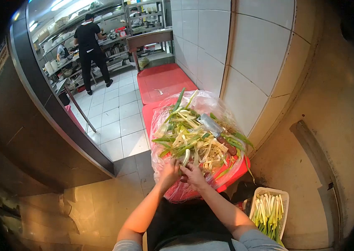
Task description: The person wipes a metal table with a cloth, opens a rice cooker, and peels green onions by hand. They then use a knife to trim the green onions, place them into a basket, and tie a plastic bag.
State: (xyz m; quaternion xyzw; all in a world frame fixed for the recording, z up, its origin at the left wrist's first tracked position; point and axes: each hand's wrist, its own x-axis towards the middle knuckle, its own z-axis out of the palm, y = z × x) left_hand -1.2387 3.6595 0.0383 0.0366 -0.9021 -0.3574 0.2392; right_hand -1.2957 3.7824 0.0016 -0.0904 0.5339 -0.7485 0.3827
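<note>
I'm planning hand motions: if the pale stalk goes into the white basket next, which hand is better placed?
Probably the right hand: the white basket stands on that side, while the left hand, also at the pale stalk, must reach across.

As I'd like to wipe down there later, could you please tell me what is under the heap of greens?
Around the heap of greens, clear plastic shows, with a red surface beneath it. What lies under the heap's middle is covered and cannot be seen.
</note>
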